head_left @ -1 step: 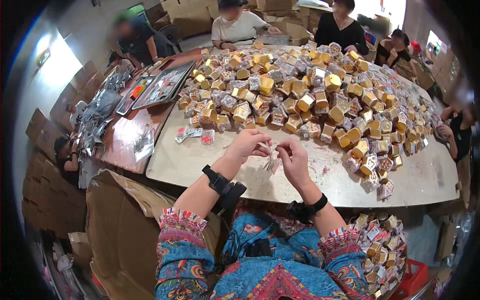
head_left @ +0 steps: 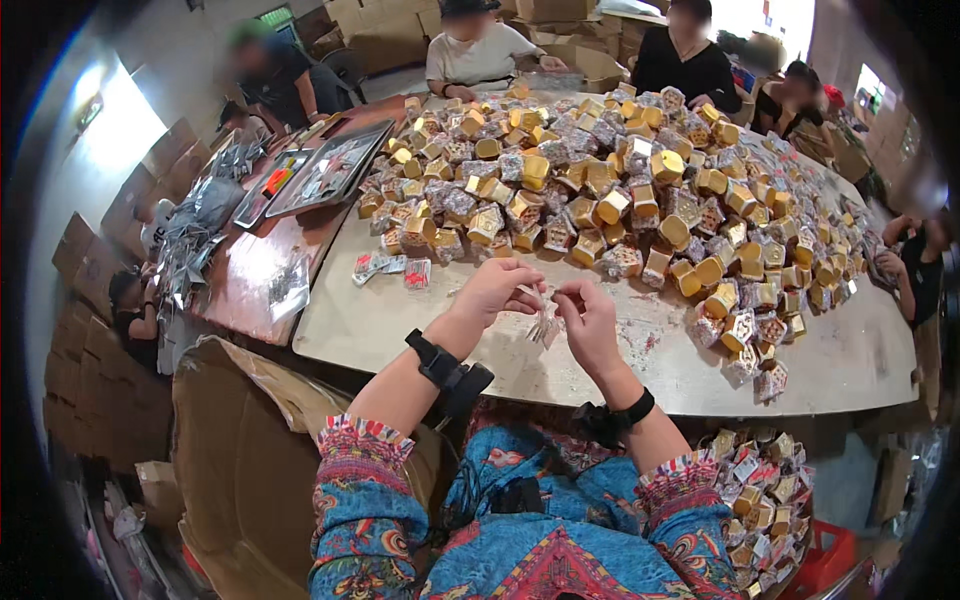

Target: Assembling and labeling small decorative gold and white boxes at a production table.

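Over the near part of the pale tabletop (head_left: 480,365), my left hand (head_left: 497,292) is closed, its fingertips pinching a small bunch of thin pale strips (head_left: 541,328). The strips hang down; their exact kind is too small to make out. Close beside it, my right hand (head_left: 588,320) has thumb and fingers pressed together at the bunch's right side. What lies between those fingertips is hidden. Beyond both hands rises a large heap of small gold-lidded boxes (head_left: 612,207) in clear wrap. Several small white and red packets (head_left: 417,273) lie left of my left hand.
A dark tray (head_left: 335,168) stands on the brown table at left, near silvery pouches (head_left: 185,265). An open cardboard box (head_left: 235,440) is at my left; more wrapped boxes (head_left: 765,490) and a red crate (head_left: 830,552) sit low at right. Several people work around the tables.
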`<state>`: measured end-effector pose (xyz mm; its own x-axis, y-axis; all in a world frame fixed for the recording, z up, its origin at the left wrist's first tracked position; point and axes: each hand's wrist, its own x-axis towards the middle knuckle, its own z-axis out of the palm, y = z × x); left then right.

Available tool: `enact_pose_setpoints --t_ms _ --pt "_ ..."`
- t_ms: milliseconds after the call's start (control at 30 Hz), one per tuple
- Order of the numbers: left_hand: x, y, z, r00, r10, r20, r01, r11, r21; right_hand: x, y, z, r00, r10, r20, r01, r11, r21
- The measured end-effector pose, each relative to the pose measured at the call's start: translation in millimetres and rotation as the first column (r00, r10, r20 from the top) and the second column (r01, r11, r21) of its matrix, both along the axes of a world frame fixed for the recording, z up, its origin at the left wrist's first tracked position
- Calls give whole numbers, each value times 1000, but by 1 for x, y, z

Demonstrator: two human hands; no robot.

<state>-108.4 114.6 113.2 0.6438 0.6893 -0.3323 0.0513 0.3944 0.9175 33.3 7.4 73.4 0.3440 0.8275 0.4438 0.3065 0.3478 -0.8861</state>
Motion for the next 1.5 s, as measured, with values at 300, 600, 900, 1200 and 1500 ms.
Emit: enact_pose_setpoints --t_ms 300,600,900,1200,1500 --pt "7 -3 3 989 -22 -149 48 984 172 -2 9 -18 778 113 -619 -169 985 -32" --pt "1 -5 7 984 88 -158 -42 961 272 1 13 -14 537 175 -825 -222 973 62" --pt "-3 -38 20 958 179 -225 201 141 969 -6 -4 -10 731 191 -655 -271 962 -22" --pt "-6 -49 23 944 141 -298 304 -29 952 -7 -5 -11 786 177 -592 -207 978 18" --pt "-2 -45 32 930 121 -346 363 -429 827 4 -15 -8 817 217 -534 -250 968 12"
